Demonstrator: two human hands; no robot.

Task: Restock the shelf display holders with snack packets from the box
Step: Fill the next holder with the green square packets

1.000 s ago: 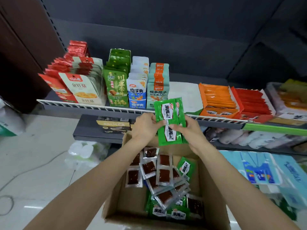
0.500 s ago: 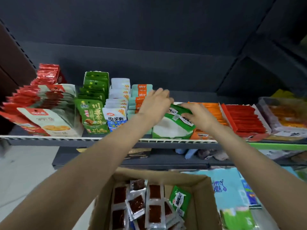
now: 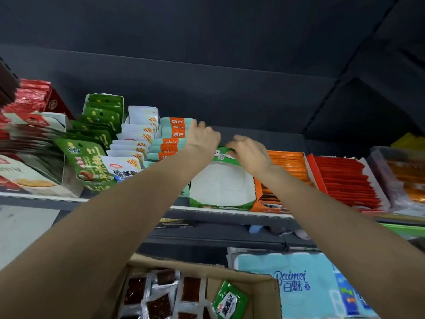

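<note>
Cardboard box (image 3: 264,279): nearest, at the bottom edge; it holds many clear packets with dark brown contents (image 3: 158,302) and one green packet (image 3: 230,301) lying tilted at its right side. Plenty of stock is left to move.
Blue-wrapped bundle (image 3: 296,282): just right of the box, on the level below the shelf; no part of the job.
Shelf edge (image 3: 46,200): the pale front rail runs left to right, beyond the box.
Green holder (image 3: 220,187): stands at the front of the shelf between the teal-and-orange packets (image 3: 171,143) on its left and the orange tray (image 3: 287,164) on its right. Its white floor shows bare over most of its near part, so I judge it barely filled.
Green packets being placed (image 3: 224,155): at the far end of the green holder, under both hands; how many cannot be told.
Left hand (image 3: 202,140): over the holder's far left corner, fingers curled downward; whether they grip a packet is hidden.
Right hand (image 3: 249,153): fingers bent onto the top edges of the green packets, apparently pinching or pressing them.
Progress: first handful going in; many trips remain.
Far left: green pouches (image 3: 92,157), full.
</note>
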